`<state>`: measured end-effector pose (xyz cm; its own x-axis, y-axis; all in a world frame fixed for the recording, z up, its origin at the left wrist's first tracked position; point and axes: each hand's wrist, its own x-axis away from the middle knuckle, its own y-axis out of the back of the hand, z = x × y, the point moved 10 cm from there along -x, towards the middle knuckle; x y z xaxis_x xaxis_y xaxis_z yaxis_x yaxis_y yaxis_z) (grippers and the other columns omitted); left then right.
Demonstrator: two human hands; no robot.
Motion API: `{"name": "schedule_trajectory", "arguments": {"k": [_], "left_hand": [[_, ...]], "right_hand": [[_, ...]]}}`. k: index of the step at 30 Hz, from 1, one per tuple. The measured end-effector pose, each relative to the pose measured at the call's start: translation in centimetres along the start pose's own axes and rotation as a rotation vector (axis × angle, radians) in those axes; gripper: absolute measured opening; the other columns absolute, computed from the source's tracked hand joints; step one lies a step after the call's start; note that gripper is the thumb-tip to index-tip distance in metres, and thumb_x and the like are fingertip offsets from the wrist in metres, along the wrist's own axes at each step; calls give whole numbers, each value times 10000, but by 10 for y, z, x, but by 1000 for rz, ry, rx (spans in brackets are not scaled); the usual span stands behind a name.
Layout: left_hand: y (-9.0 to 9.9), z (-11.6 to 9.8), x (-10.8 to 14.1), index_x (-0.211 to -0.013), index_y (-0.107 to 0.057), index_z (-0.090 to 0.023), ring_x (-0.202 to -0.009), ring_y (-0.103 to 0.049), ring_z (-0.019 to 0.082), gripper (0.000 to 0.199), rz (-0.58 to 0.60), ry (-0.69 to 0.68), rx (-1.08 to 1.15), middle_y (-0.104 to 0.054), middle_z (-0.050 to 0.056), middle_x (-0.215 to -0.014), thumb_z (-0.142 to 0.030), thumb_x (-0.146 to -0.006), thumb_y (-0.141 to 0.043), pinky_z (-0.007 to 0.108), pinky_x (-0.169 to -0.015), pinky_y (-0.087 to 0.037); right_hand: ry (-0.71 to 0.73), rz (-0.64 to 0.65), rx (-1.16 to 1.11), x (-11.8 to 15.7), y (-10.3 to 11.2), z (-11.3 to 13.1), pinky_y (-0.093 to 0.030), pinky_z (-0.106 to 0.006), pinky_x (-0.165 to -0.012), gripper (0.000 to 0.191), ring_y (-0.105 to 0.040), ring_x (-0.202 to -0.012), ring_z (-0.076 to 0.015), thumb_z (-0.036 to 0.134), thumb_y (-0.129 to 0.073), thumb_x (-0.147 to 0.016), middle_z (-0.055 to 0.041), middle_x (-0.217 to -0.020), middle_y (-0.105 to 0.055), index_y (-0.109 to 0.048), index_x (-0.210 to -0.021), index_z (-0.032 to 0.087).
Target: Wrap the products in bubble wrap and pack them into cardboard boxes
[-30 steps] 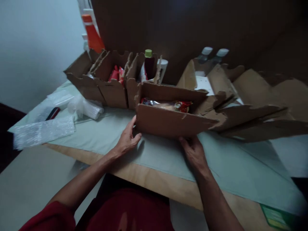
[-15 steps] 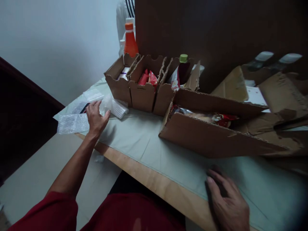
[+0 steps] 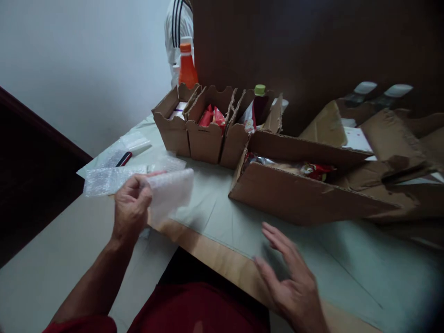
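My left hand grips a bubble wrap bag by its left side, holding it up over the table's front edge. Behind that hand, more bubble wrap lies flat at the table's left end, beside a dark red-edged object whose kind I cannot tell. With fingers apart and nothing in them, my right hand hovers over the front edge of the table, in front of a long cardboard box that holds packets.
Three narrow cardboard bins stand in a row at the back, holding packets and boxes. An orange bottle rises behind them. Further cardboard boxes and white-capped bottles are at the right. A person's striped sleeve shows behind.
My left hand has picked up the bubble wrap bag and brought it toward me. My right hand has moved left with its fingers spread.
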<state>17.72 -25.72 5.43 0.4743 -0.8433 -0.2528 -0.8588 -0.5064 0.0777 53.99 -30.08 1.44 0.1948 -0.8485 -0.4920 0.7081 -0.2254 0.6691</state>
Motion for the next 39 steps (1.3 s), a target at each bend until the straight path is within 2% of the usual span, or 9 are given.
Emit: {"name": "schedule_trajectory", "arguments": {"k": [3,6,12,16,21,23,27,32,39], "left_hand": [[-46,15,38,-799,-616,-201,-799,-680,176,179,162,190,126,-734,41,-912,-330,-786,-740,257,-705,-560],[-93,36,64,-739,-581,-192,-598,-549,107,247,340,391,205,-619,-23,-706,-353,-735,-768,205,-564,-465],[-150,48,72,-767,-565,-188,-544,-466,68,252,722,487,201,-545,-66,-656,-260,-630,-763,177,-507,-377],[-154,52,44,-956,-643,-181,-693,-607,130,290,835,308,33,-658,-10,-773,-225,-671,-678,232,-631,-469],[-122,26,17,-1096,-649,-179,-991,-689,228,300,533,-84,-317,-736,91,-1070,-206,-804,-588,381,-873,-550],[-133,-6,44,-1186,-638,-199,-1122,-668,257,306,586,-342,-376,-721,104,-1196,-225,-885,-592,436,-957,-546],[-193,-38,145,-1376,-548,-218,-1430,-476,321,494,1082,-850,-393,-632,130,-1421,-290,-901,-660,532,-1186,-382],[-227,15,163,-1206,-646,-200,-1190,-589,332,387,1263,-904,-702,-707,117,-1099,-197,-819,-649,610,-1183,-310],[-176,25,111,-802,-590,-214,-792,-575,224,145,860,-857,-768,-619,29,-772,-83,-833,-534,409,-884,-473]], "right_hand": [[208,85,-50,-12,-30,53,-528,-525,-1072,759,-525,-1416,-323,383,-683,-944,-200,-1552,-508,-337,-1593,198],[313,64,25,-12,-41,77,-466,-568,-1105,691,-431,-1487,-361,257,-688,-934,-217,-1583,-469,-397,-1556,186],[11,-18,-217,-3,-3,35,-569,-315,-862,259,-725,-997,-184,107,-551,-986,-36,-1049,-784,-716,-1136,240],[-506,-186,-475,19,12,-35,-517,-222,-596,176,-653,-622,-118,326,-614,-987,26,-699,-688,-740,-920,223],[-745,-373,-671,40,8,-87,-488,-211,-520,256,-605,-524,-95,455,-718,-877,31,-705,-670,-711,-886,199],[-752,-345,-624,41,7,-92,-501,-213,-549,255,-621,-537,-99,451,-723,-873,34,-681,-672,-717,-926,202],[-734,-244,-564,41,8,-86,-537,-241,-588,257,-640,-567,-117,433,-707,-872,16,-712,-701,-715,-968,195],[-741,-275,-291,53,33,-98,-544,-272,-618,269,-668,-650,-161,438,-664,-865,-35,-761,-732,-714,-901,176],[-586,-223,120,64,46,-98,-500,-281,-633,245,-644,-645,-171,418,-585,-916,-20,-712,-703,-689,-834,212]]}}
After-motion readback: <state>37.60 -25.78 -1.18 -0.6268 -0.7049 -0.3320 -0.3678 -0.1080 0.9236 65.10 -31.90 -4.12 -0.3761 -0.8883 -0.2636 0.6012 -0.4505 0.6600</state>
